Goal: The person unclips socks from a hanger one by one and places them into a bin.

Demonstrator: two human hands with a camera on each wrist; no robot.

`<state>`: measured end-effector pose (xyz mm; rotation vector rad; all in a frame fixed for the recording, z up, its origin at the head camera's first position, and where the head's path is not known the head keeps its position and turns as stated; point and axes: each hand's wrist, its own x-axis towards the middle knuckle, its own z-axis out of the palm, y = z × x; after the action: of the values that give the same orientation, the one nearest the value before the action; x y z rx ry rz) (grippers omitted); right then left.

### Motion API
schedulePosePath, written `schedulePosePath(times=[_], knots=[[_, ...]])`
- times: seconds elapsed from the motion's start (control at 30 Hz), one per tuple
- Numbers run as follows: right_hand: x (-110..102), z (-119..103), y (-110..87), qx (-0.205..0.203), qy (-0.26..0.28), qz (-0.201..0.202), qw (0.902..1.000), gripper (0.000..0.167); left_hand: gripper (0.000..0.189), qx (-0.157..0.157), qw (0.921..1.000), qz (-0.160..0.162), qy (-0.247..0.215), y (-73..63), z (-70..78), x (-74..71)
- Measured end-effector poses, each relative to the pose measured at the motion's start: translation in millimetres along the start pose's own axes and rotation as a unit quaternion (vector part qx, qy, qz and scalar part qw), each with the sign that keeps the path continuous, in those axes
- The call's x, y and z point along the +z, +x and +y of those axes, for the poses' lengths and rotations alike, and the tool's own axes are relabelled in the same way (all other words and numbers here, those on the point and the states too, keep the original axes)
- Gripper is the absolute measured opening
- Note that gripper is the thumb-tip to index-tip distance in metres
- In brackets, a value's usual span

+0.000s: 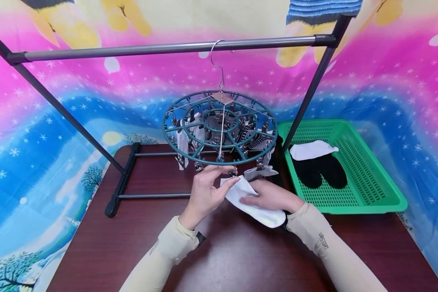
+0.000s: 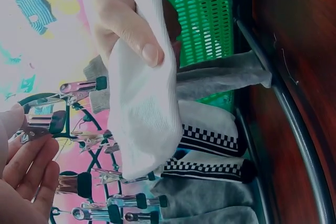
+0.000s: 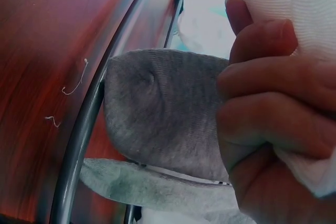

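So, the white sock [image 1: 264,215] is in the right hand [image 1: 275,196], held over the table [image 1: 237,263] and just below the near edge of the round hanger [image 1: 222,97]. That hand grips it firmly, thumb on one face and the other fingers bent around it. The left hand [image 1: 206,190] pinches a metal clip [image 1: 232,173] between thumb and fingers; in the left wrist view a gap shows between this clip and the sock. Whether the clip's jaws are spread, I cannot tell.

The hanger hooks over the bar [image 1: 131,50] of a dark rack. Other socks already hang from it — plain white ones [image 1: 182,144] toward the left, grey ones [image 2: 210,198], and a pair with checkered bands [image 2: 215,169]. To the right stands a green basket [image 1: 350,210], and in it lie another white sock [image 1: 312,150] and a black item [image 1: 323,170] — the two touching. A patterned cloth [image 1: 394,89] hangs behind everything.
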<state>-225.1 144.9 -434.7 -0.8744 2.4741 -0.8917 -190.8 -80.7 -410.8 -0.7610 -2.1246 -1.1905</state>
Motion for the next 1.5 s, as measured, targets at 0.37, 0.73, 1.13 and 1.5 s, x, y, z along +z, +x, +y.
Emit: schedulePosePath(times=[0.37,0.73,1.13,1.5], knots=[[-19,-9,-17.9,0.003,-0.024,-0.016,0.9996,0.029,0.029,-0.007,0.9999,0.01,0.006,-0.1,-1.6,-4.6],[-43,-29,-48.4,-0.044,0.012,-0.017,0.9988,0.022,0.03,-0.011,0.9996,0.015,0.019,-0.8,-2.1,-7.5],[-100,-10,-82.4,-0.002,0.007,0.087,0.9962,0.016,0.03,-0.017,0.9989,0.031,0.031,-1.0,-3.9,-11.1],[-146,42,-102.8,0.102,0.053,0.179,0.9771,0.033,0.029,-0.017,0.9993,0.024,0.024,-0.1,-6.0,-12.8]])
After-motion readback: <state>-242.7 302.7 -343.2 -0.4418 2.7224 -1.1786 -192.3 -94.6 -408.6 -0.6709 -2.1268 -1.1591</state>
